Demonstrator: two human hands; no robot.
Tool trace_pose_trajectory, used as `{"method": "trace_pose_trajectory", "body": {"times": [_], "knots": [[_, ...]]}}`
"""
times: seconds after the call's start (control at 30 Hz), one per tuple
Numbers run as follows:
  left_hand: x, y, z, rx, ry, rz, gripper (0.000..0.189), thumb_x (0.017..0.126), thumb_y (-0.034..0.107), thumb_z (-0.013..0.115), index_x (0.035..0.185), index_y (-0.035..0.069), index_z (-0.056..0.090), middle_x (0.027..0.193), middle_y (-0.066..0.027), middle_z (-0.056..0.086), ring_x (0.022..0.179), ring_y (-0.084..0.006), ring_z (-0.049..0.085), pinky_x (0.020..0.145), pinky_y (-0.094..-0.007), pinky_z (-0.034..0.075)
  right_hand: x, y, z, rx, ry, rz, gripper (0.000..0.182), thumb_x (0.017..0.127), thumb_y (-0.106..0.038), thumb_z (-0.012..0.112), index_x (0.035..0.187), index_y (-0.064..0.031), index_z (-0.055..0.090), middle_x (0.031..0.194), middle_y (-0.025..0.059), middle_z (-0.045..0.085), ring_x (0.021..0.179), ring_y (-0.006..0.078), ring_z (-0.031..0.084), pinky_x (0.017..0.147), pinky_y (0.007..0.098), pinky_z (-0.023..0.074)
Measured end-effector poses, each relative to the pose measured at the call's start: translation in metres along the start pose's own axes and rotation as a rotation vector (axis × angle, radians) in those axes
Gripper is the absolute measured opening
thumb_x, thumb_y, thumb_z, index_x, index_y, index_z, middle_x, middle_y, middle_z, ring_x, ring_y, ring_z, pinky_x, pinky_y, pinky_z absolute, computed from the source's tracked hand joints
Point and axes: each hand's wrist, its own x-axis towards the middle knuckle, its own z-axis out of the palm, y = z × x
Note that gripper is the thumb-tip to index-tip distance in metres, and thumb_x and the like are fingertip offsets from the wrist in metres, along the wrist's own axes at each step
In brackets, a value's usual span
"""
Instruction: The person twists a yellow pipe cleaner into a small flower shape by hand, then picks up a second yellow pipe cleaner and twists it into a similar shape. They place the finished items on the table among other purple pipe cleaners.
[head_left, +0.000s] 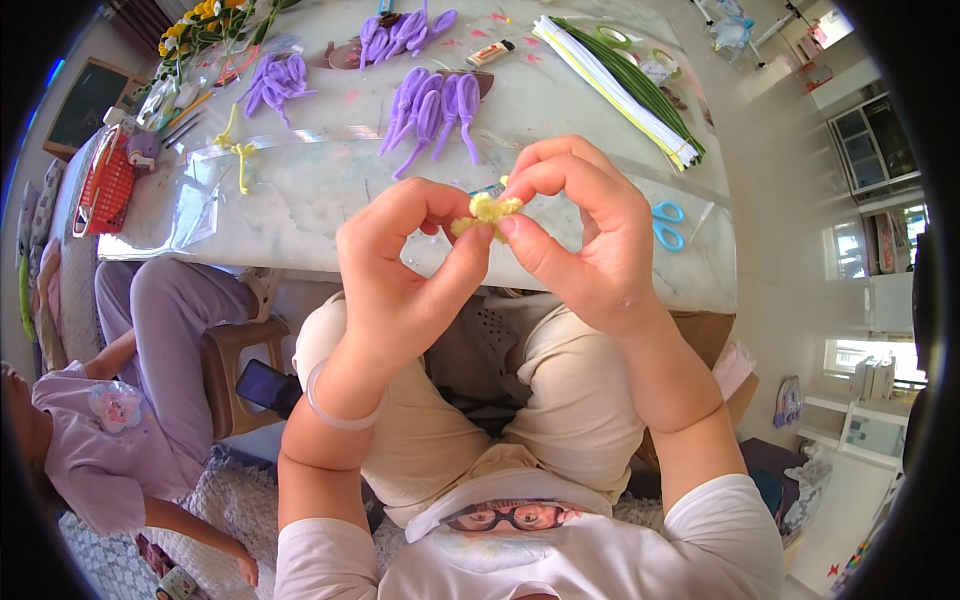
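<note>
Between both hands, over the table's near edge, is a small piece of looped yellow pipe cleaner. My left hand pinches its left side between thumb and fingers. The thumb and index finger of my right hand grip its right side. Two similar yellow pipe-cleaner pieces lie on the table at the left. Beyond my hands lie bundles of looped purple pipe cleaners, with another purple bundle farther left. White, yellow and green pipe-cleaner stems lie in a long bundle at the back right.
The marble-patterned table also holds blue-handled scissors, a glue tube, tape rolls, a red plastic basket and yellow artificial flowers. Another person is at the left beside a brown stool and a phone.
</note>
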Motion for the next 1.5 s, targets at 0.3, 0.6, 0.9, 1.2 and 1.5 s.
{"method": "trace_pose_trajectory", "body": {"times": [0.3, 0.6, 0.9, 1.2, 1.5], "knots": [[-0.002, 0.008, 0.004, -0.407, -0.046, -0.365, 0.006, 0.081, 0.002, 0.062, 0.081, -0.002, 0.058, 0.075, 0.0000, 0.059, 0.069, -0.0054, 0.050, 0.062, -0.0212, 0.041, -0.007, -0.005, 0.011, -0.385, 0.027, -0.270, 0.014, 0.068, 0.007, 0.063, 0.078, -0.0023, 0.058, 0.087, 0.0121, 0.060, 0.066, 0.0191, 0.058, 0.063, 0.0255, 0.0466], [0.003, 0.004, -0.006, -0.443, -0.142, -0.259, 0.009, 0.089, 0.005, 0.060, 0.093, -0.002, 0.057, 0.087, -0.0020, 0.061, 0.079, -0.0067, 0.055, 0.071, -0.0218, 0.045, -0.007, -0.008, 0.010, -0.035, 0.039, 0.053, 0.012, 0.068, 0.003, 0.065, 0.076, -0.0032, 0.058, 0.083, 0.0084, 0.058, 0.067, 0.0183, 0.061, 0.056, 0.0278, 0.0473], [-0.002, 0.001, 0.005, -0.640, -0.013, -0.301, 0.010, 0.091, 0.006, 0.058, 0.097, -0.002, 0.057, 0.090, -0.0035, 0.061, 0.080, -0.0084, 0.056, 0.073, -0.0231, 0.046, -0.009, -0.003, 0.015, 0.097, 0.108, 0.054, 0.005, 0.076, 0.000, 0.064, 0.075, -0.0002, 0.059, 0.087, 0.0101, 0.059, 0.072, 0.0141, 0.059, 0.062, 0.0263, 0.0505], [0.000, 0.000, 0.007, -0.380, -0.049, -0.260, 0.012, 0.085, 0.003, 0.063, 0.095, -0.003, 0.058, 0.085, -0.0017, 0.061, 0.075, -0.0074, 0.052, 0.068, -0.0223, 0.043, -0.007, 0.004, 0.003, 0.379, 0.065, 0.263, 0.007, 0.080, -0.001, 0.064, 0.079, 0.0026, 0.058, 0.088, 0.0073, 0.058, 0.075, 0.0095, 0.055, 0.065, 0.0236, 0.0497], [0.002, -0.003, 0.006, -0.144, -0.001, -0.178, 0.008, 0.078, -0.002, 0.063, 0.086, -0.001, 0.060, 0.075, 0.0019, 0.058, 0.068, -0.0060, 0.045, 0.063, -0.0213, 0.039, -0.005, 0.001, 0.002, 0.346, -0.060, 0.429, 0.011, 0.081, -0.008, 0.065, 0.085, 0.0012, 0.061, 0.074, 0.0012, 0.061, 0.066, 0.0055, 0.055, 0.061, 0.0222, 0.0454]]}}
